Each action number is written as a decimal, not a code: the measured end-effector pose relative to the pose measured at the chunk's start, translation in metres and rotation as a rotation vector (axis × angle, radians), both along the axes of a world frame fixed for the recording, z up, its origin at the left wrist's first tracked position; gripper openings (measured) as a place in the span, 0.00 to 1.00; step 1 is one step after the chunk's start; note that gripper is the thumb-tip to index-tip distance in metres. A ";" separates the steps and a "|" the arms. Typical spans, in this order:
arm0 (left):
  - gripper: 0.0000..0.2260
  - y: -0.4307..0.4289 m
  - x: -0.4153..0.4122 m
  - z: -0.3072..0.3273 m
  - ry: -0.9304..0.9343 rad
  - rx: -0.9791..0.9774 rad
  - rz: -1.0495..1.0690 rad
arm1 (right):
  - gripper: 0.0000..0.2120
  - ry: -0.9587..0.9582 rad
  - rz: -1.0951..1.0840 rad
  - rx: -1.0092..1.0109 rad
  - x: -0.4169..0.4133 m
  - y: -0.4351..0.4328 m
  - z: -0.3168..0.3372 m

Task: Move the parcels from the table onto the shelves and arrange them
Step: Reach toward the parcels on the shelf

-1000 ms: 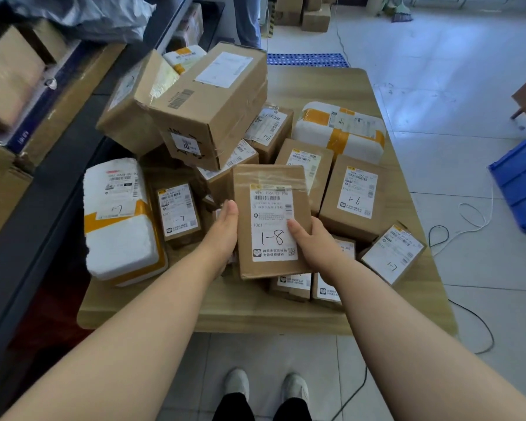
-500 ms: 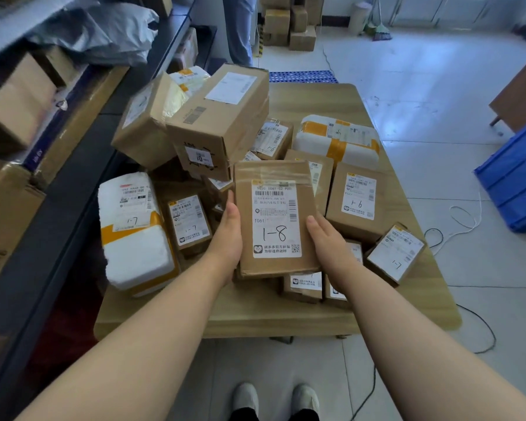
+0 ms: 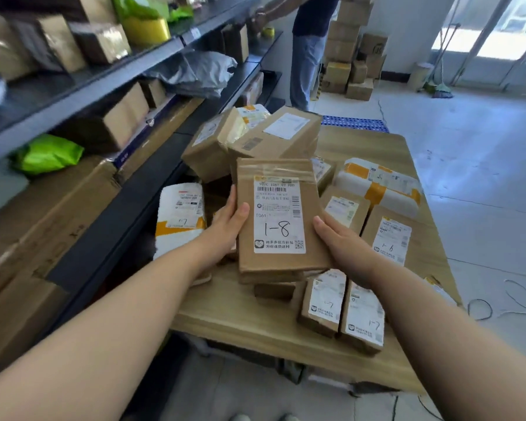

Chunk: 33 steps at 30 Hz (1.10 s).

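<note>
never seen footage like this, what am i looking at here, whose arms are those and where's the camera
There is no machine here. The picture comes from one wide-angle camera worn on a person's head, looking forward and down, so the two bare arms are that person's own. The left hand and right hand grip a flat brown cardboard parcel whose white label is handwritten 1-8, held over the light wooden table. On the table lie more brown cardboard boxes and white foam boxes with orange tape. To the left stand dark metal shelves.
</note>
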<state>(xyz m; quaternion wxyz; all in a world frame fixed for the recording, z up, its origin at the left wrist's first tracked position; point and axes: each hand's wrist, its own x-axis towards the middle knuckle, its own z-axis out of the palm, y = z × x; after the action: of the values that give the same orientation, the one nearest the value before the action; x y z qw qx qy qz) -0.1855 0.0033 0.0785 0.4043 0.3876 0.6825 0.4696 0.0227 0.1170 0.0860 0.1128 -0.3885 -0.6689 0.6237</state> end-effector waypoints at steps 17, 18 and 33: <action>0.27 -0.214 0.035 0.001 -0.186 0.114 1.042 | 0.25 0.054 0.713 0.084 -0.123 -0.127 0.009; 0.27 -0.236 0.039 0.000 -0.198 0.113 1.094 | 0.25 0.053 0.764 0.083 -0.130 -0.146 0.009; 0.17 -0.564 0.162 -0.005 -0.292 0.236 1.870 | 0.24 0.079 1.585 -0.089 -0.157 -0.504 -0.020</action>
<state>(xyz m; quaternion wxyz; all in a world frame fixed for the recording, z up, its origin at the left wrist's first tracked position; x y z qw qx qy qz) -0.0232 -0.5612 0.0739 -0.0956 -0.3394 0.6068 0.7124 -0.1341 -0.3868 0.0656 -0.3568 0.2216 -0.7159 0.5577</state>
